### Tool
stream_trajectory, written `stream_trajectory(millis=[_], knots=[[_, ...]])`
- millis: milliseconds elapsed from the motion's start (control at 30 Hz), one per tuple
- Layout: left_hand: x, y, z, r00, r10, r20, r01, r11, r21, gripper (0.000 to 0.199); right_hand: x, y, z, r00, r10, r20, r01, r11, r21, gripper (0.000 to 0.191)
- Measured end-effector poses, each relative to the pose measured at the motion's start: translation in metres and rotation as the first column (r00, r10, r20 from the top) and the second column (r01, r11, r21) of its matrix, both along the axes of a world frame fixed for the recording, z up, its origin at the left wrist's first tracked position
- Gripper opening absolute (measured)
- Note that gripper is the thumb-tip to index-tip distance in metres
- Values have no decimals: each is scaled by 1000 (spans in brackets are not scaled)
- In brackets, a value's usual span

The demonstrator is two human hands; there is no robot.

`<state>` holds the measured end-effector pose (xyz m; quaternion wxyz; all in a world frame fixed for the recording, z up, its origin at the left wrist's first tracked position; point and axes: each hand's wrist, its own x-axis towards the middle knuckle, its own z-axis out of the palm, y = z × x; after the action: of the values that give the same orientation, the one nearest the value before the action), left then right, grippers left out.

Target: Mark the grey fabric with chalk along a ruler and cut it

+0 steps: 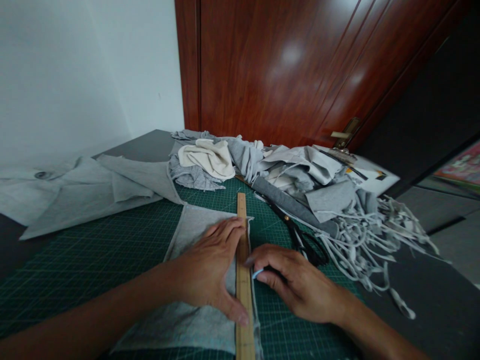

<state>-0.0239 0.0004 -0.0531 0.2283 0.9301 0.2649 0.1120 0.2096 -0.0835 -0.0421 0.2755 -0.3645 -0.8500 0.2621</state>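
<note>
A grey fabric piece point(202, 322) lies flat on the green cutting mat point(112, 285). Along its right edge runs a wooden ruler point(245, 295), pointing away from me. My left hand point(210, 267) presses on fabric and ruler, fingers stretched out and thumb spread towards me. Just right of the ruler, my right hand point(290, 280) is closed in a pinch. Between its fingers shows a thin light-blue piece of what looks like tailor's chalk point(257, 273), close to the fabric edge; most of it is hidden. Black scissors point(296, 232) lie beyond my right hand.
Grey and cream cloth scraps point(208, 159) are heaped at the back. Tangled grey fabric strips point(369, 240) spill over the right side. More grey fabric point(101, 187) spreads to the left. A white board point(369, 172) lies at the back right, before a wooden door point(285, 70).
</note>
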Motion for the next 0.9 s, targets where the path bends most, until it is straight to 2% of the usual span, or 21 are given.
stream_trajectory(millis=[167,367,467,600,700,900], knots=[[1,1,0,1000,6,-23,-6,1000,-11,137,13,5,-3,998,-53,23,53,998,-16,11],[0,0,2,998,12,-62,-13,1000,-8,141,14,15,0,996,-77,42,78,997,-26,10],[0,0,1,998,11,-59,-11,1000,2,140,12,22,2,995,-87,43,87,996,15,10],[1,1,0,1000,7,-30,-7,1000,12,134,5,29,6,1000,3,-23,0,995,98,10],[2,2,0,1000,0,-5,0,1000,10,132,3,31,4,997,61,-48,-58,996,72,11],[0,2,-3,1000,6,-9,-6,999,-33,136,16,30,-10,994,-95,-51,96,995,14,11]])
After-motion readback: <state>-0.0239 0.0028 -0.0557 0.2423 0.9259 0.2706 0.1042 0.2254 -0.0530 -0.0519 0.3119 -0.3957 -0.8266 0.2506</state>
